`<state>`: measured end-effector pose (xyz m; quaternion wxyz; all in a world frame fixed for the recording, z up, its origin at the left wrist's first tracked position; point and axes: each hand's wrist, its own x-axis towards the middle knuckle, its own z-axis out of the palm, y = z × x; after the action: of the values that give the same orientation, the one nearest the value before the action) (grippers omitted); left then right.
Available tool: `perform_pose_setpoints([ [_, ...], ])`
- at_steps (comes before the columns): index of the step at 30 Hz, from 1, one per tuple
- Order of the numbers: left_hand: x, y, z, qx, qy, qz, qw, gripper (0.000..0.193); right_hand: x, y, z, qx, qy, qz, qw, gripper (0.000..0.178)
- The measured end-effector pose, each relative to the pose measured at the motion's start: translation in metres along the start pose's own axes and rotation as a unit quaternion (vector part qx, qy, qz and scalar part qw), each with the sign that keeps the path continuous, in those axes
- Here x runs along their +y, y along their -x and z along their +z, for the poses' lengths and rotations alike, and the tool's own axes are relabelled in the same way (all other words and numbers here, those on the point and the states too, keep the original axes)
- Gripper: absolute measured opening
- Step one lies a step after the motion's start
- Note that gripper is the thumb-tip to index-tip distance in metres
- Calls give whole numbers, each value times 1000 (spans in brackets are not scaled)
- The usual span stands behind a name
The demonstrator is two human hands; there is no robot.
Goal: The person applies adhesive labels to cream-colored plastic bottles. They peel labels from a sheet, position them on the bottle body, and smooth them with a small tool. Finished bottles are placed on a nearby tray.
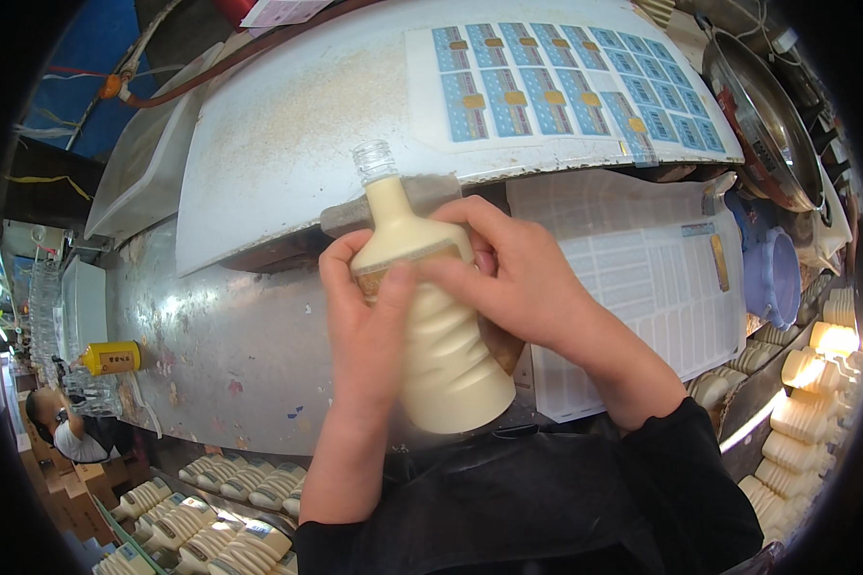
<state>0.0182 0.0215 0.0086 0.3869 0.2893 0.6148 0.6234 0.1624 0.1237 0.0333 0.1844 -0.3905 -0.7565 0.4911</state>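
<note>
A cream-coloured bottle with a clear threaded glass neck lies tilted between my hands, its neck pointing to the far side and its base toward me. A gold and brown label band wraps its shoulder. My left hand grips the bottle's left side, the thumb lying on the band. From the right, my right hand is closed around the shoulder, its thumb pressed along the band's right part. Under the neck lies a grey block, partly hidden by the bottle.
A label sheet with blue and gold labels lies on the white board. A mostly used clear sheet hangs at right, beside a purple bucket and a metal pan. Crated cream bottles stand lower left; a person is farther left.
</note>
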Motion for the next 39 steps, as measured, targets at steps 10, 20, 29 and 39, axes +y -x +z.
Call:
perform_pose_setpoints([
  [10,-5,1,-4,-3,8,3,1000,43,16,-6,-21,3,-261,31,965,34],
  [20,-2,0,0,-14,-6,18,1000,41,-14,0,-9,108,-297,-23,948,29],
  [29,-2,1,-2,-13,-16,14,1000,41,-10,-7,0,132,-267,-28,954,28],
  [39,1,3,0,12,3,6,1000,35,14,-9,-16,56,-404,26,913,20],
])
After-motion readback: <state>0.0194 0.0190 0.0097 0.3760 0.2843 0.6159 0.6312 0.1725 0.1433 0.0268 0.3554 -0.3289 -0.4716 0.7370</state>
